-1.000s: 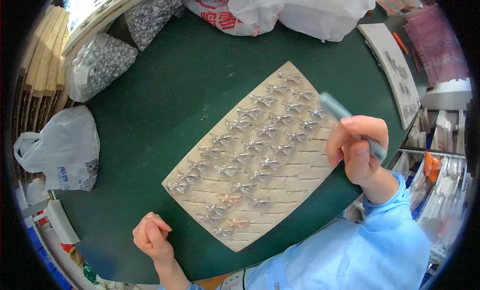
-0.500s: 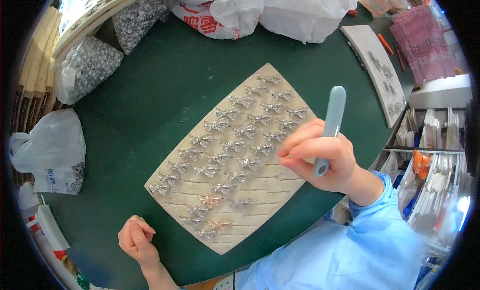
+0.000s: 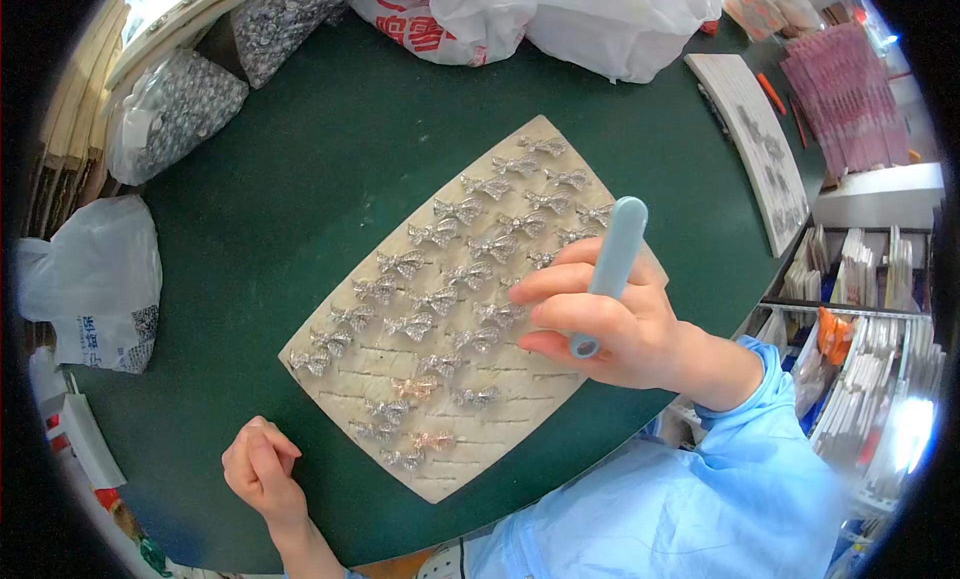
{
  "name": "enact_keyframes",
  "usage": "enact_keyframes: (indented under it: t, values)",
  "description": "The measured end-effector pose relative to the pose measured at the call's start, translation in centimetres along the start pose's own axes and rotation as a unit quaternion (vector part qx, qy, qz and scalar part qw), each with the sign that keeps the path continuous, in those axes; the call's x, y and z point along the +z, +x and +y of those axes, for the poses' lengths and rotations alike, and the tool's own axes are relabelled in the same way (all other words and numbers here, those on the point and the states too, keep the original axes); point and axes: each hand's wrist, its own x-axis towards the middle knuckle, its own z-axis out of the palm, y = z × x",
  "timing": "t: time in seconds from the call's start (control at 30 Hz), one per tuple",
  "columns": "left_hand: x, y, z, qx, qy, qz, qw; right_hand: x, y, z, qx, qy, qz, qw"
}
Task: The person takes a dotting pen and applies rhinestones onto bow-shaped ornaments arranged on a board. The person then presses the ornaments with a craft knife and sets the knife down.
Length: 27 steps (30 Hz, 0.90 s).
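A pale slotted board (image 3: 510,409) lies at a slant on the green table, with rows of silver bow-shaped pieces (image 3: 410,326) and two rose-gold ones (image 3: 415,387) in its slots. Over the board's right side is my right hand (image 3: 620,314), its fingers curled around a light blue pen-like tool (image 3: 620,247). The thumb and fingertips are near the silver bows, and they look slightly apart. My left hand (image 3: 262,466) rests on the table, left of the board's lower corner, with its fingers curled in and nothing seen in them.
White plastic bags (image 3: 450,19) line the far edge. Bags of small silver parts (image 3: 175,114) and another white bag (image 3: 105,284) sit at the left. A second board (image 3: 750,139) with silver pieces lies at the right, near trays of white packets (image 3: 860,269).
My right hand and the blue tool have moved left and slightly down over the board. The board and my left hand appear shifted slightly left in the view.
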Motion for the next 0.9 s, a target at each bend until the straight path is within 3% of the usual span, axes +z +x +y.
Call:
enact_keyframes:
  t: [0.4,0.9]
  values:
    - [-0.3,0.1,0.2,-0.002,-0.001,-0.025,1.000,0.6,0.4,-0.5,0.001,-0.066,-0.045,0.997]
    - [-0.3,0.2,0.6,0.000,-0.003,-0.052,0.999,1.5,0.7,-0.8,-0.023,-0.108,-0.022,0.994]
